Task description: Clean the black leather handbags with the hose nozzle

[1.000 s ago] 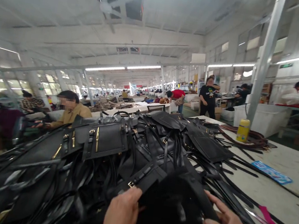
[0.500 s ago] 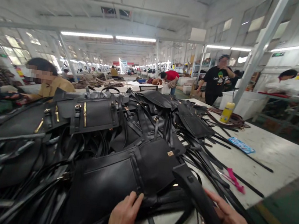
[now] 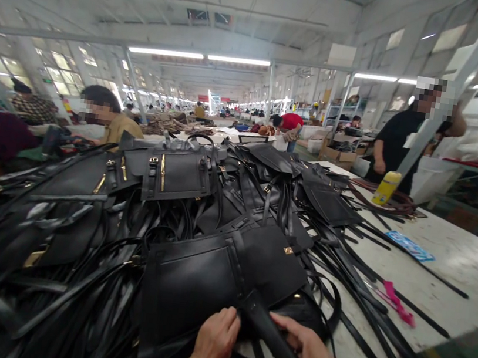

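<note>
A large black leather bag piece (image 3: 192,285) with a small gold fitting lies in front of me on a pile of similar pieces. At its lower edge is my left hand (image 3: 216,342), fingers pressed together on the bag's edge. My right hand (image 3: 307,354) grips a thick black strap (image 3: 266,328) between thumb and fingers. The strap's far end meets the bag piece just right of my left fingertips. Long thin black straps trail off to the right of both hands.
Black bag pieces with gold buckles (image 3: 168,175) cover the left and middle of the white table (image 3: 465,276). On its right stand a yellow bottle (image 3: 386,188), a blue card (image 3: 410,246) and a pink item (image 3: 397,303). Several people are around.
My right hand has brought the strap left and down, close to my left hand. The view has turned left, and the person in black at the right now has a raised arm behind the post.
</note>
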{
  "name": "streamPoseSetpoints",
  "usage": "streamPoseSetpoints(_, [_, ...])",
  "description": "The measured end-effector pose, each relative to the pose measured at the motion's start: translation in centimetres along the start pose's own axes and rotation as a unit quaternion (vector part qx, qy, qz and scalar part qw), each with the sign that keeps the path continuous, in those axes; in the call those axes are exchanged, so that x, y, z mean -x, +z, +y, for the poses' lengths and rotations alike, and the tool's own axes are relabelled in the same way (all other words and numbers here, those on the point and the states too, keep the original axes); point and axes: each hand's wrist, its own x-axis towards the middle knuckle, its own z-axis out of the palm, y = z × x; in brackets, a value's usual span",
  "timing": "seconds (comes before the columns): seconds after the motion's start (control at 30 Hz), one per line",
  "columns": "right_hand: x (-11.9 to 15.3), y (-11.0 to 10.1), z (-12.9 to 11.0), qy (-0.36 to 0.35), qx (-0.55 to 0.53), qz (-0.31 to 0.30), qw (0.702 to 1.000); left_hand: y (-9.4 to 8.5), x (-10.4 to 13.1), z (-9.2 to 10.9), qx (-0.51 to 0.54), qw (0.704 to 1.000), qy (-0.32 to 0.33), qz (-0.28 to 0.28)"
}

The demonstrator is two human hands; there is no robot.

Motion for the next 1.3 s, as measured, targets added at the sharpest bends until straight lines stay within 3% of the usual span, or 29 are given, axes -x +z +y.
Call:
streamPoseSetpoints(0.13, [-2.7, 1.5, -1.5, -0.033, 0.02, 0.032, 0.999, 0.0, -0.1, 0.1, 0.012, 1.0, -0.012, 0.017])
streamPoseSetpoints(0.27, [-3.5, 1.0, -2.8, -0.098, 0.035, 0.094, 0.99, 0.4, 0.0, 0.3, 0.008, 0.998, -0.017, 0.064])
streamPoseSetpoints(0.43, [-4.8, -0.4, -2.7, -0.029, 0.043, 0.016, 0.999, 0.8, 0.1, 0.5, 0.006, 0.996, -0.014, 0.085])
streamPoseSetpoints(0.57, [-9.6, 0.3, -3.5, -0.023, 0.034, -0.003, 0.999, 1.2, -0.2, 0.5, 0.009, 0.995, -0.009, 0.102])
streamPoseSetpoints(0.77, [-17.1, 1.1, -6.7, -0.034, 0.036, 0.004, 0.999, 1.9, -0.2, 0.2, 0.004, 0.991, -0.006, 0.137])
streamPoseSetpoints(0.83, [-17.4, 0.5, -7.7, -0.058, 0.038, 0.029, 0.997, 2.2, -0.1, 0.1, -0.001, 0.99, -0.008, 0.144])
streamPoseSetpoints(0.93, [-15.2, -1.0, -8.7, -0.084, 0.039, 0.05, 0.994, 2.6, 0.0, 0.0, -0.008, 0.99, -0.009, 0.138])
streamPoseSetpoints(1.1, [-10.8, -2.8, -7.8, -0.022, 0.06, -0.028, 0.998, 2.6, -0.1, 0.2, 0.001, 0.987, 0.002, 0.16])
streamPoseSetpoints(1.17, [-11.3, -2.7, -6.9, 0.002, 0.063, -0.039, 0.997, 2.5, -0.1, 0.2, 0.005, 0.987, 0.008, 0.161])
streamPoseSetpoints(1.3, [-15.5, -1.3, -6.4, -0.013, 0.065, -0.011, 0.998, 2.7, -0.1, 0.3, 0.003, 0.985, 0.003, 0.171])
